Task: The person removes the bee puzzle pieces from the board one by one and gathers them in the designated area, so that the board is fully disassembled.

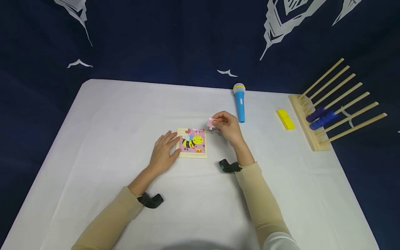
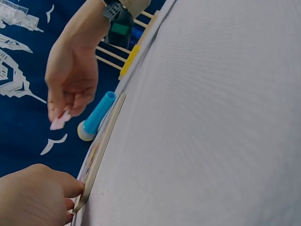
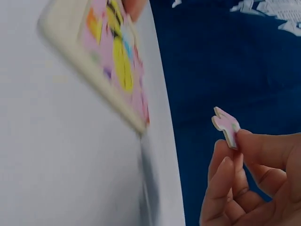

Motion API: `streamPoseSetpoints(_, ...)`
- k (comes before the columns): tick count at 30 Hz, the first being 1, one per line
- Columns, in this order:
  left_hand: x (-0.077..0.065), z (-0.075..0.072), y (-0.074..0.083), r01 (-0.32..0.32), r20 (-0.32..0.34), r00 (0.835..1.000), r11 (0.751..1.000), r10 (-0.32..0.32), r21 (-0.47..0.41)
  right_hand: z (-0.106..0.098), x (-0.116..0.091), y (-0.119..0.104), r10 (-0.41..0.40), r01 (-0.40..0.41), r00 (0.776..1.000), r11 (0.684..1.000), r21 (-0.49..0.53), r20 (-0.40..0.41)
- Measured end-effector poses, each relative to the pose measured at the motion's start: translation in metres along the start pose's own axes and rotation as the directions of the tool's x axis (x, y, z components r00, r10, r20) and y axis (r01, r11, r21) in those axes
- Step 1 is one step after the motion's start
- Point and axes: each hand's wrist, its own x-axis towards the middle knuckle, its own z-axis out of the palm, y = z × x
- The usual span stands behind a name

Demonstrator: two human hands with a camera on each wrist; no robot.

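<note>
A small square wooden jigsaw puzzle (image 1: 192, 142) with a yellow-and-black bee on pink lies in its light wooden tray (image 1: 197, 156) on the table. Bare wood shows at its upper left corner. My left hand (image 1: 163, 152) rests at the tray's left edge, thumb and fingers spread and touching it, also seen edge-on in the left wrist view. Off the tray's upper right corner, my right hand (image 1: 227, 126) pinches a pink puzzle piece (image 3: 227, 126) between thumb and fingers, held above the table. The piece has a rounded knob.
A blue toy microphone (image 1: 240, 104) lies behind the right hand. Farther right are a yellow block (image 1: 285, 119) and a wooden rack (image 1: 309, 123) of slanting pegs, some carrying blue and purple beads (image 1: 324, 120). A dark patterned cloth (image 1: 175, 41) hangs behind the white table (image 1: 118, 114).
</note>
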Motion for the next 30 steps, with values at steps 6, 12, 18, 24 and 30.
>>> streamPoseSetpoints(6, -0.003, -0.001, -0.002, 0.025, 0.005, 1.000, 1.000, -0.025, -0.011, -0.022, 0.009, 0.014, 0.114, -0.111, 0.993, 0.988, -0.111, 0.024)
streamPoseSetpoints(12, -0.003, 0.000, -0.003, 0.028, 0.006, 1.000, 0.999, -0.028, -0.018, -0.027, 0.015, 0.025, 0.136, -0.129, 0.991, 0.970, -0.207, 0.019)
streamPoseSetpoints(18, -0.002, 0.001, -0.002, 0.005, -0.003, 1.000, 1.000, -0.005, -0.021, -0.024, 0.021, 0.028, 0.086, -0.083, 0.996, 0.941, -0.328, -0.005)
streamPoseSetpoints(24, -0.001, 0.000, -0.001, -0.008, -0.012, 1.000, 1.000, 0.008, -0.011, -0.021, 0.023, 0.027, 0.068, -0.077, 0.997, 0.908, -0.411, -0.035)
streamPoseSetpoints(30, -0.001, 0.000, 0.000, -0.012, -0.013, 1.000, 1.000, 0.012, -0.008, -0.019, 0.021, 0.026, 0.055, -0.073, 0.997, 0.868, -0.491, -0.051)
